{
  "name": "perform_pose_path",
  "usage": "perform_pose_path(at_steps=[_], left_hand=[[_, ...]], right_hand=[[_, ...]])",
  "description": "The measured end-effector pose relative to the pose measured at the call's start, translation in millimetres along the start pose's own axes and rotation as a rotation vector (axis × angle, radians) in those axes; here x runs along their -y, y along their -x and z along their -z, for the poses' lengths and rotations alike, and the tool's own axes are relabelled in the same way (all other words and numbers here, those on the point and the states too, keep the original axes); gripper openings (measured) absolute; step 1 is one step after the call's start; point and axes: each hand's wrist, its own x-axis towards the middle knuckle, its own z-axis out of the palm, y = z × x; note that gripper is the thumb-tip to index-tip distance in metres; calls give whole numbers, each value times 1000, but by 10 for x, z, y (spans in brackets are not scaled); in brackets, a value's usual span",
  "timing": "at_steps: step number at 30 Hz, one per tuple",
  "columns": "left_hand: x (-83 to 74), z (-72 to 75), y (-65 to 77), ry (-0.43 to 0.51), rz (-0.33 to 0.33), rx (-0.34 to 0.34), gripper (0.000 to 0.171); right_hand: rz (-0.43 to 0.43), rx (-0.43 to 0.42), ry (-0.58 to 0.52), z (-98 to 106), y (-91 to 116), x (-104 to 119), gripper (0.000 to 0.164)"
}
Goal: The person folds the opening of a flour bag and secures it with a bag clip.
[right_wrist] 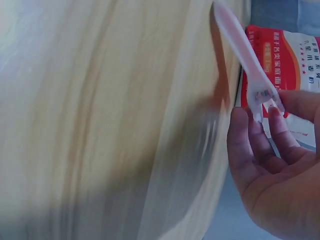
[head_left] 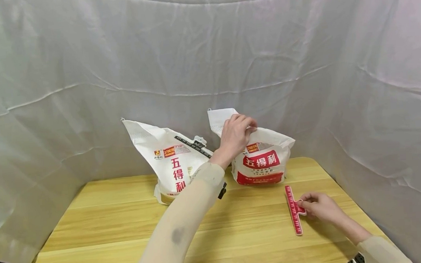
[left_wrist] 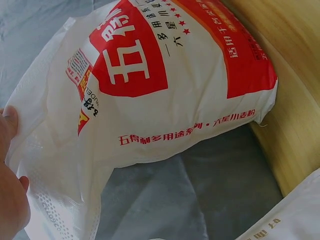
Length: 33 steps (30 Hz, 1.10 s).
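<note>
A white flour bag with red panels [head_left: 260,176] stands at the back right of the table. My left hand [head_left: 234,134] grips its folded top edge; in the left wrist view only part of that hand [left_wrist: 11,197] shows at the bag's upper end. Over the table, to the right and in front of the bag, my right hand [head_left: 323,207] pinches the tab of a long red bag clip [head_left: 293,213]. The right wrist view shows thumb and fingertips on the clip's handle [right_wrist: 264,96]. Its long bar points away from the hand.
Left of it, a second white flour bag [head_left: 147,146] leans with its top corner raised; a black bag clip [head_left: 187,142] lies across its upper right edge. My left forearm partly covers that bag. A grey curtain [head_left: 204,46] hangs behind the wooden table [head_left: 103,224].
</note>
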Motion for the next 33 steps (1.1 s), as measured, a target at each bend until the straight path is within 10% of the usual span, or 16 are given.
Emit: perform_pose_path(at_steps=[18, 33], left_hand=[[4, -2, 27, 7, -1, 3, 7], [4, 11, 17, 2, -18, -19, 6]], right_hand=[[96, -124, -251, 30, 23, 134, 57], [213, -312, -94, 200, 3, 314, 47]])
